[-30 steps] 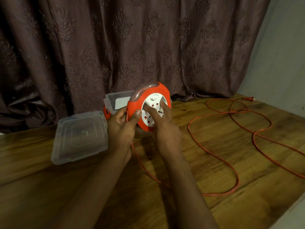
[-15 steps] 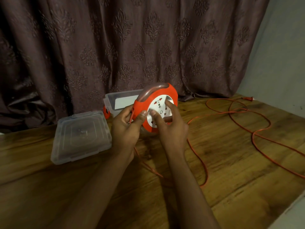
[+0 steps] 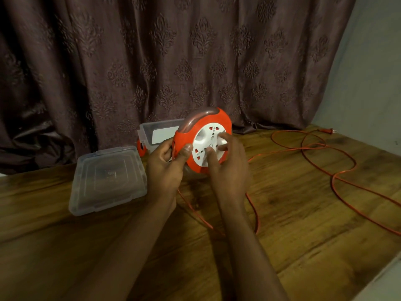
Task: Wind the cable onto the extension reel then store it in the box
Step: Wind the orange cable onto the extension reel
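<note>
Winding only partly done. Left hand (image 3: 167,165) gripping extension reel (image 3: 202,140) at frame centre; right hand (image 3: 227,168) fingers pressed on its white hub. Much cable (image 3: 332,177) loose at right. Box (image 3: 156,135) behind, open, lid (image 3: 108,179) alongside.

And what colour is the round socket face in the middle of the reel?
White with small red socket shutters, set in the orange-red reel; head view.

1. No readable text, brand or number is showing on the extension reel (image 3: 202,140); its white socket face is carrying only red and white moulded marks.
2. A white panel in the clear box (image 3: 159,133) is showing blank.
</note>
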